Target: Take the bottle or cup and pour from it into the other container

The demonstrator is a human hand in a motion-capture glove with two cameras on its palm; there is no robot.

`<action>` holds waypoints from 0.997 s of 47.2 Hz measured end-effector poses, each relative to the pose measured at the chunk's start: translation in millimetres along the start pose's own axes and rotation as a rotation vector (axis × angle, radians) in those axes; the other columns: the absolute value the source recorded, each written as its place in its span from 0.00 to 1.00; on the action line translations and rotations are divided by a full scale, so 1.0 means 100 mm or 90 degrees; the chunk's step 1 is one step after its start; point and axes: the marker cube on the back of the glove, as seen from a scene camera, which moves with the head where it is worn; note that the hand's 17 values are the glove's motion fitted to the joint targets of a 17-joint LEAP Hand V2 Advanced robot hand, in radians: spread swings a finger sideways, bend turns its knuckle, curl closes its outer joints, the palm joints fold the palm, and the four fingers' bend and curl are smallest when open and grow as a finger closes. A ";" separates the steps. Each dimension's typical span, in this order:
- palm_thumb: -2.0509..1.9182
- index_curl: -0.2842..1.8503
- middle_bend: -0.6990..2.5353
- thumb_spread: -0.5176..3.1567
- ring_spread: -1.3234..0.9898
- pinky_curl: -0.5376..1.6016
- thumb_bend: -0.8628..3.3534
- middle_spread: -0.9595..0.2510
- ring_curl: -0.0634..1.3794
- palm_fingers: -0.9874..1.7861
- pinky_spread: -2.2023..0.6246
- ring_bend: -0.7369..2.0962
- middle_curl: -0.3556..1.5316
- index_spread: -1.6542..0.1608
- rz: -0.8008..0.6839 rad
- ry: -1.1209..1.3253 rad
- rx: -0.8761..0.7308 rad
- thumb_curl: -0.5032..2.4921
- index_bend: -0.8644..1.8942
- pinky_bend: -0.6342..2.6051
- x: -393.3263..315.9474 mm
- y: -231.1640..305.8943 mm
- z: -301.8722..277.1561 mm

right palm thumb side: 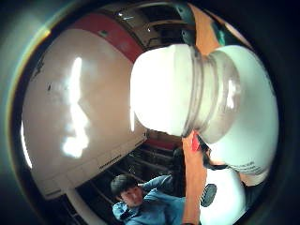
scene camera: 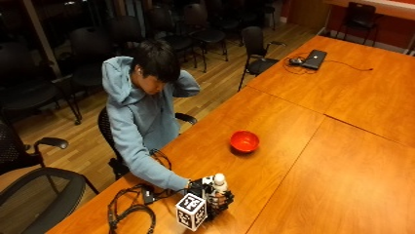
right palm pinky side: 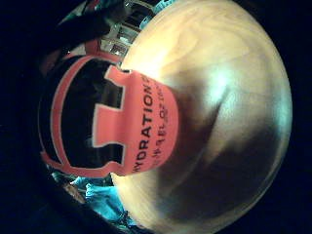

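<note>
1. Gripping the upright bottle (scene camera: 219, 184) on the table (scene camera: 311, 161), the right hand (scene camera: 211, 195) hides its body.
2. Only its white cap shows.
3. Red bowl (scene camera: 244, 141) sits at 1 o'clock, well apart.

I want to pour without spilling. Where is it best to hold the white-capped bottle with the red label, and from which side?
Probably the labelled body of the white-capped bottle, from the side: it stands upright, so the cap stays free for tipping.
</note>
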 end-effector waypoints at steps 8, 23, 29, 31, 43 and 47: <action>0.79 0.28 0.33 0.32 0.55 0.35 0.21 0.77 0.26 0.66 0.83 0.44 0.39 0.79 -0.006 -0.002 0.022 0.33 0.40 0.33 -0.03 -0.02 0.09; 0.80 0.30 0.31 0.26 0.52 0.37 0.20 0.75 0.30 0.70 0.77 0.43 0.41 0.81 0.003 0.028 -0.004 0.36 0.36 0.32 -0.31 0.01 0.34; 0.79 0.30 0.31 0.25 0.51 0.37 0.20 0.75 0.30 0.70 0.76 0.42 0.42 0.81 -0.015 0.053 -0.025 0.37 0.36 0.31 -0.58 0.01 0.53; 0.79 0.30 0.31 0.25 0.51 0.37 0.20 0.75 0.31 0.70 0.76 0.42 0.42 0.81 -0.021 0.062 -0.035 0.38 0.36 0.31 -0.69 0.00 0.58; 0.79 0.29 0.30 0.23 0.51 0.38 0.20 0.75 0.32 0.71 0.75 0.41 0.43 0.82 -0.056 0.197 -0.111 0.39 0.36 0.31 -1.18 -0.02 1.01; 0.79 0.29 0.30 0.23 0.51 0.38 0.20 0.75 0.32 0.71 0.75 0.41 0.43 0.82 -0.064 0.273 -0.139 0.39 0.36 0.31 -1.26 0.01 1.16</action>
